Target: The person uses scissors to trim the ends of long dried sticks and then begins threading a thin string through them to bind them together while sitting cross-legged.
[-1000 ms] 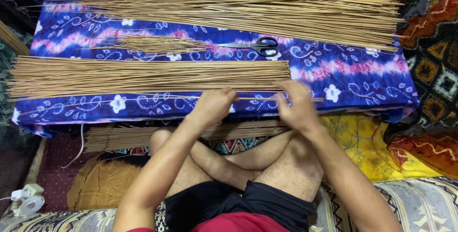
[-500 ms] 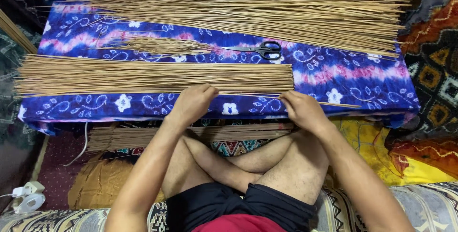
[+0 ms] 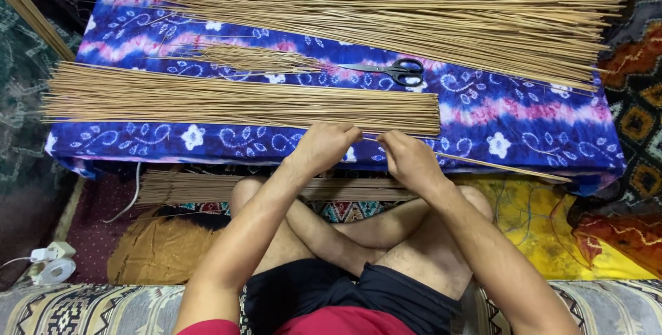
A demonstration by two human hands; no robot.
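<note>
My left hand (image 3: pixel 324 147) and my right hand (image 3: pixel 408 159) are close together at the near edge of a low table covered in blue and purple flowered cloth (image 3: pixel 524 118). Both pinch one thin tan stick (image 3: pixel 510 167) that runs from my fingers out to the right over the cloth's edge. Just beyond my hands lies a flat bundle of trimmed tan sticks (image 3: pixel 234 100) with its ends squared on the right. A bigger pile of longer sticks (image 3: pixel 386 21) spans the far side of the table.
Black-handled scissors (image 3: pixel 393 70) lie between the two piles, beside a small heap of short stick ends (image 3: pixel 255 59). More sticks (image 3: pixel 276 187) lie on the floor under the table by my crossed legs. A white tape roll (image 3: pixel 52 269) is at the lower left.
The view has shifted a little. My hands came closer together, the right one moving left along the stick, whose free end now reaches farther right.
</note>
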